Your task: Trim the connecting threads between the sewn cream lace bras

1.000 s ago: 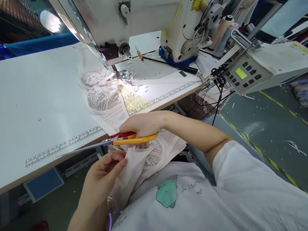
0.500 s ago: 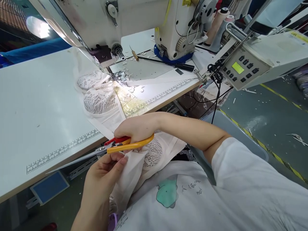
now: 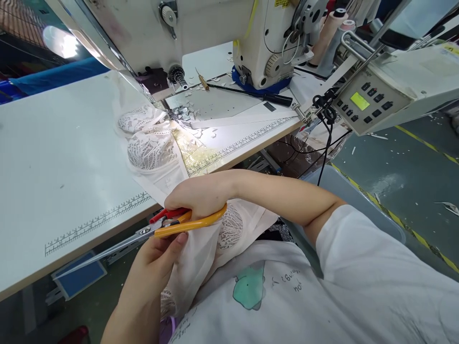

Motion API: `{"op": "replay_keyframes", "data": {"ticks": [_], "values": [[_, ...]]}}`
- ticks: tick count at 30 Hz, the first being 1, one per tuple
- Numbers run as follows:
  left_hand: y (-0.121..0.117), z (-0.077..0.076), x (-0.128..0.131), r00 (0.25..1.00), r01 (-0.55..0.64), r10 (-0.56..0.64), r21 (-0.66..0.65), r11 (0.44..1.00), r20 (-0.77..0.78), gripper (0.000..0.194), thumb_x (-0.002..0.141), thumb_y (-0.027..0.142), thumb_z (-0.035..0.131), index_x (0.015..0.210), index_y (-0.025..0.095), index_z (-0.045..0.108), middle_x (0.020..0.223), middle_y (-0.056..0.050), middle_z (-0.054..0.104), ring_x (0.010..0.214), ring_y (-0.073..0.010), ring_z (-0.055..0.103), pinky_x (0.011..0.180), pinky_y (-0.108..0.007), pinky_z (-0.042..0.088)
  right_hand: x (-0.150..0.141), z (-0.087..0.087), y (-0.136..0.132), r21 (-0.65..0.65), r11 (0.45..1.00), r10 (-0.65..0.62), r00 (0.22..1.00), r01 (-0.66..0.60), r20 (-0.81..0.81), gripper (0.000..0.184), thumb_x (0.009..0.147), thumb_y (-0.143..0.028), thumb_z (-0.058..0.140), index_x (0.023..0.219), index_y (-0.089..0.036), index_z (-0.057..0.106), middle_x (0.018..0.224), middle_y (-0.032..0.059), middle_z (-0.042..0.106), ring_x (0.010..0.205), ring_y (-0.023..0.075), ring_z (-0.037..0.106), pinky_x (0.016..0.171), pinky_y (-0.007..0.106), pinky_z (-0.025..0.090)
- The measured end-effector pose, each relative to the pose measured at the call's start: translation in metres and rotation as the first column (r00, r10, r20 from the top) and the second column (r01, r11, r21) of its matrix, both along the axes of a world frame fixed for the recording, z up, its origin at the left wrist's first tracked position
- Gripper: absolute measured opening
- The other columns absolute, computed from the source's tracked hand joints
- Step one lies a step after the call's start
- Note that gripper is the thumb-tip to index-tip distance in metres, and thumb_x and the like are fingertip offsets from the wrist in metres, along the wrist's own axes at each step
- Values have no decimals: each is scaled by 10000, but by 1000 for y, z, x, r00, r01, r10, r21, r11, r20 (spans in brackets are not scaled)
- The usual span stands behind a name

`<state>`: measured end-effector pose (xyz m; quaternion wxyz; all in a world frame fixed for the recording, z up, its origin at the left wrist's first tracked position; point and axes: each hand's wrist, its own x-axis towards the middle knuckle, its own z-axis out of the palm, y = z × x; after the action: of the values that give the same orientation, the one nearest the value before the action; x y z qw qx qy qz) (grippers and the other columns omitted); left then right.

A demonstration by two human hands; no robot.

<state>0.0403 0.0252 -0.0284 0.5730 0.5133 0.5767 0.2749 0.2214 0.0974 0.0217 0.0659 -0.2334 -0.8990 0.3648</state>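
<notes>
My right hand [image 3: 201, 193] grips a pair of scissors [image 3: 193, 224] with orange handles; the long blades point down to the left past the table edge. Something red also shows under the right fingers. Just below the handles, my left hand [image 3: 158, 260] pinches the white fabric [image 3: 201, 243] between thumb and fingers. This fabric has lace cup panels and hangs over my lap. More white lace fabric [image 3: 152, 148] lies on the table, running up to the sewing machine's needle area. The right hand hides part of the fabric and the handle loops.
The sewing machine [image 3: 211, 24] stands over the white table [image 3: 64, 167], with fabric scraps around its needle plate. An awl [image 3: 202, 79] and a black-handled tool [image 3: 272, 99] lie behind. A control box [image 3: 373, 102] hangs at right above a grey bin [image 3: 358, 205].
The scissors have shifted slightly down and left with my right hand, their blades tilting further downward. My left hand keeps its pinch on the fabric. The whole view has shifted a little.
</notes>
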Motion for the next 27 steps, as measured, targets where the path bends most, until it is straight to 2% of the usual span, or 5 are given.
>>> {"op": "replay_keyframes", "data": {"ticks": [3,7,12,19,27], "values": [[1,-5,-6,994,15,0,-140,990,106,409,582,534,748,803,192,715,747,-47,699,688,-195,600,617,-288,500,-3,3,-2,15,1000,-9,1000,9,13,299,752,-118,568,613,-196,315,608,-34,425,549,93,346,523,247,286],[-2,-8,-11,990,-58,79,-172,983,118,405,538,515,782,759,179,735,627,-35,675,589,-164,577,521,-244,469,-3,-5,-11,-42,989,-145,988,142,-62,273,736,-122,582,643,-194,335,653,-26,474,570,98,403,537,243,315],[-10,-7,-16,968,-216,229,-134,967,99,326,534,463,795,688,181,742,594,-14,665,522,-99,496,443,-168,377,10,-32,-47,-389,829,-521,807,401,-278,243,780,-316,600,766,-194,390,749,-14,526,626,104,488,555,233,378],[-14,-2,-25,939,-330,337,-96,939,72,182,523,341,773,597,184,719,508,5,613,478,-104,447,416,-192,347,26,-67,-99,-484,852,-281,954,200,-101,283,796,-391,550,645,-197,410,607,-18,520,536,103,485,482,224,370],[-23,4,-20,953,-296,301,-101,950,36,178,569,343,721,515,190,647,416,45,485,385,-79,345,361,-198,266,8,-52,-93,-345,895,-250,958,284,139,369,788,-506,517,645,-195,379,580,-20,460,486,94,361,447,233,296]]}}
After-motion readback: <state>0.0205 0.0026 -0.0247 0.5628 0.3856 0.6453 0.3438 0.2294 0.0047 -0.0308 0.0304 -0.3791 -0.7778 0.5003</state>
